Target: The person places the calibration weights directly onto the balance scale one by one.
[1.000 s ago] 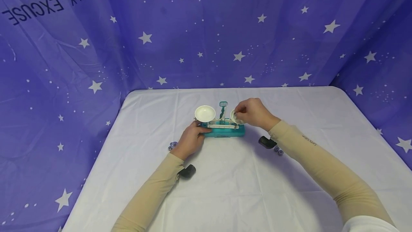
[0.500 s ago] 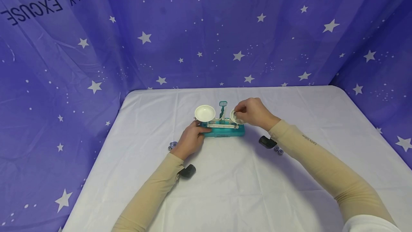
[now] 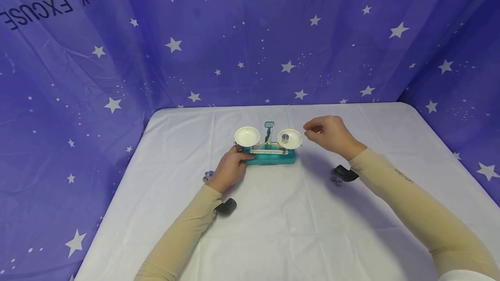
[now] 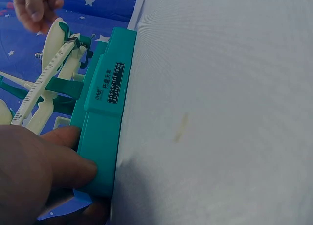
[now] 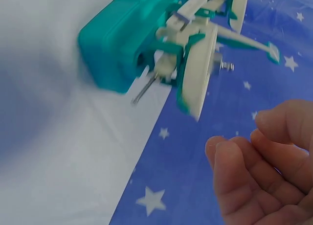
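A teal tray balance (image 3: pixel 269 158) with two white pans stands on the table. My left hand (image 3: pixel 230 169) grips the left end of its base, and in the left wrist view the thumb (image 4: pixel 73 168) lies against the front face. The left pan (image 3: pixel 247 137) has nothing on it. In the right pan (image 3: pixel 294 140) sits a small metal piece (image 3: pixel 285 138), its threaded-looking end showing in the right wrist view. Just right of that pan, my right hand (image 3: pixel 332 135) hovers with loosely bent fingers (image 5: pixel 232 178) and nothing between them.
Several small bluish-grey pieces (image 3: pixel 208 176) lie beside the left wrist, and more such pieces (image 3: pixel 337 180) lie under the right wrist. A black wrist device (image 3: pixel 226 207) sits on each forearm. The white-covered table (image 3: pixel 273 229) meets a purple star-patterned curtain (image 3: pixel 234 34) behind.
My right hand has let go of the small metal piece in the right pan and moved off to the right. My left hand stays on the balance base.
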Demonstrator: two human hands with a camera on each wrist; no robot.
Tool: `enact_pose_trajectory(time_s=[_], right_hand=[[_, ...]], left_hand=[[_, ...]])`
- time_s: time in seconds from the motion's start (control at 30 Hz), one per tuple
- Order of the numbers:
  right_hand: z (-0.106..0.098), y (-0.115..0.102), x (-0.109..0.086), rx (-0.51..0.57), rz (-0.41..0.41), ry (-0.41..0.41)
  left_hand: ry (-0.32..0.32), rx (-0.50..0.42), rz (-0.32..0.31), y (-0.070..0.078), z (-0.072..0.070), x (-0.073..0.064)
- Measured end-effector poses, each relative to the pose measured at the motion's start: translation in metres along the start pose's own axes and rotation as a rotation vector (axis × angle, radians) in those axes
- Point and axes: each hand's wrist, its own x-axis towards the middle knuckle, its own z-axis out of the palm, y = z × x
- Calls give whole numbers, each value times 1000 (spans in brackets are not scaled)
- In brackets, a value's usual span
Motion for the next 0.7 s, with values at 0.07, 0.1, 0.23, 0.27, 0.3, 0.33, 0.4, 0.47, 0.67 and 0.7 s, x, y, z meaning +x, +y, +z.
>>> enact_pose_trajectory(time_s=[0.07,0.1,0.23,0.27,0.3,0.33,0.4,0.47,0.67,0.7], right_hand=[[-7,6,-8,2,24,7],[-10,9,-11,5,36,11],[-20,22,-28,1,77,29],[-22,25,-32,0,85,34],[-23,29,-36,-4,91,39],[-24,32,-40,-7,97,43],[-26,39,-47,-7,113,46],[-26,46,-54,-5,125,47],[-22,65,-71,8,189,47],[-20,68,-74,12,202,44]], left_hand=[[6,-4,2,0,0,0],[6,-7,0,0,0,0],[1,-5,-4,0,-1,-1],[0,-6,-5,0,-1,-1],[0,-4,-4,0,-1,-1],[1,-3,-2,0,-1,-1],[3,-6,-1,0,0,0],[3,-7,-1,0,0,0],[-8,-12,-6,0,0,0],[-9,-14,-6,0,0,0]])
